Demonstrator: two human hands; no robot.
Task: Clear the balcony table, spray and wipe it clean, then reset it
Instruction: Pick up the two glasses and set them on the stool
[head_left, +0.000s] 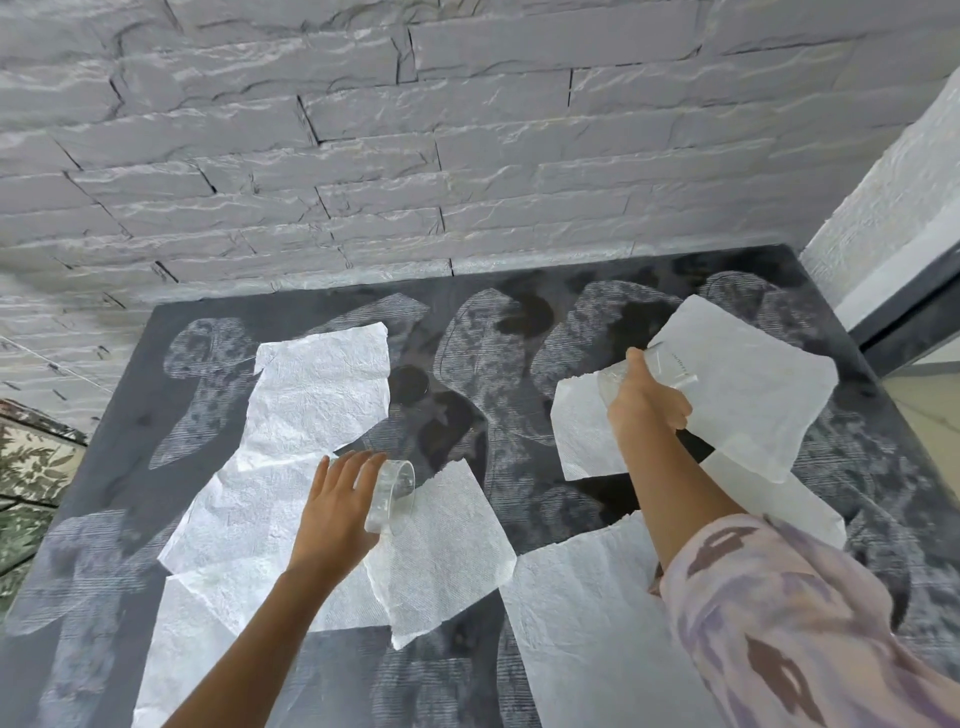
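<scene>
**Two glasses in hand over the paper-covered surface**

I find the left hand (337, 512) holding the left glass (395, 496), a clear tumbler. It is tipped well off upright, with its open mouth pointing right and slightly toward the camera. Its long axis runs roughly left to right. The fingers (358, 470) lie close together, lightly bent over its upper wall. The glass sits just right of the fingertips and hangs low over a paper towel (447, 561). I cannot tell whether it touches the sheet. The thumb is hidden.

The right hand (647, 402) grips the right glass (670, 366), also clear and hard to make out against the white behind it. Its long axis lies near level, running left to right across the hand. I cannot tell which end is the mouth. The fingers (675, 410) curl under it, the thumb is on its far side, and most of the glass projects right of the knuckles. Behind it lies a second paper towel (753, 405).

The dark surface (519, 499) shows pale streaks and wet patches. It stands against a grey stone wall (363, 156).
</scene>
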